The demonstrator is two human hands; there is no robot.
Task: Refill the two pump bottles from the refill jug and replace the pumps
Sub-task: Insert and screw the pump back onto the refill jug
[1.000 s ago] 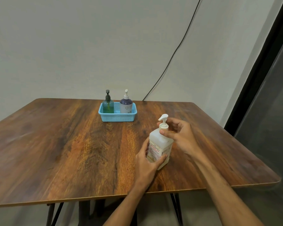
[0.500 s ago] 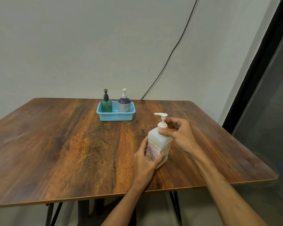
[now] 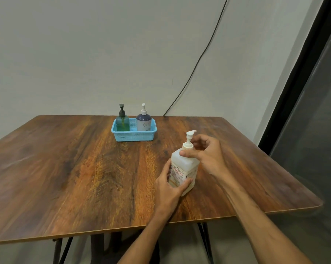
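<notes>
A white, square refill jug [image 3: 182, 166] with a printed label and a white pump head [image 3: 189, 134] stands upright on the wooden table [image 3: 84, 168], near its front right. My left hand [image 3: 171, 184] wraps the jug's lower body from the near side. My right hand [image 3: 206, 155] is curled around the pump collar at the jug's neck, thumb across the shoulder. Far back, a green pump bottle [image 3: 122, 121] with a dark pump and a purple-and-white pump bottle [image 3: 143, 121] with a white pump stand side by side in a blue basket [image 3: 134, 137].
The table's front edge [image 3: 122, 228] lies close below my forearms, and its rounded right corner [image 3: 320, 203] is near a dark glass door [image 3: 313, 121]. A black cable [image 3: 199, 60] runs down the wall behind the basket.
The pump head on the jug has turned, its nozzle swinging from left toward the right, while my right hand twists at the neck. My left hand keeps its hold on the jug.
</notes>
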